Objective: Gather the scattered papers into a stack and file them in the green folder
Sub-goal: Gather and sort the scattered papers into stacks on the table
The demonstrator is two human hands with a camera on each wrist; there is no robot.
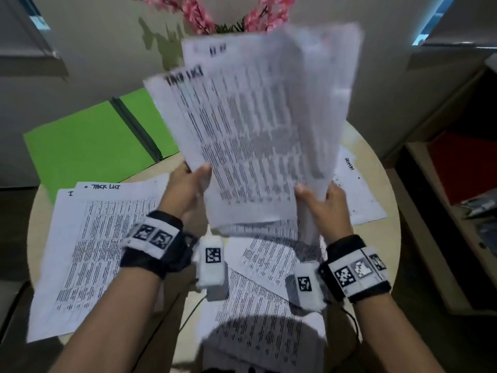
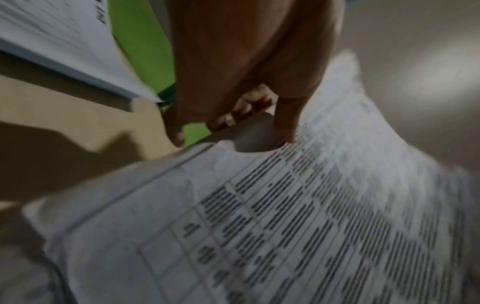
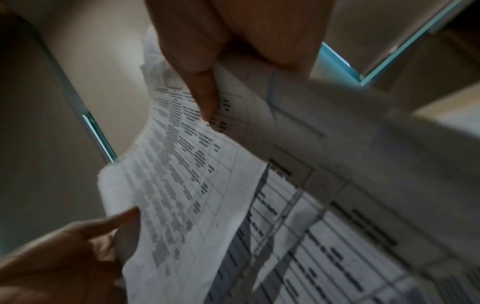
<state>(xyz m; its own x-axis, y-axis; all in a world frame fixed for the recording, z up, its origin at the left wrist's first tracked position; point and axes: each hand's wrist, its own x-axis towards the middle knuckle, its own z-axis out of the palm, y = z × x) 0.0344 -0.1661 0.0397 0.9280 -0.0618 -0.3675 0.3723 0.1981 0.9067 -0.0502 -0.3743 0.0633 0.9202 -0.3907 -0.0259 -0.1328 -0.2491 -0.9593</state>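
I hold a loose bundle of printed sheets (image 1: 258, 125) upright above the round table (image 1: 376, 146), blurred and fanned at the top. My left hand (image 1: 193, 181) pinches its lower left edge, thumb on the front. My right hand (image 1: 320, 200) pinches the lower right edge. The wrist views show each thumb on the paper (image 2: 311, 205) (image 3: 182, 185). The green folder (image 1: 91, 141) lies open and flat at the table's back left. More printed sheets (image 1: 88, 246) lie scattered on the table, left, under my wrists (image 1: 269, 305) and at the right (image 1: 360, 189).
A pink flower arrangement (image 1: 215, 14) stands behind the raised bundle, against the wall. A wooden shelf unit (image 1: 441, 184) with a red panel sits to the right of the table. The folder overhangs the table's left rim.
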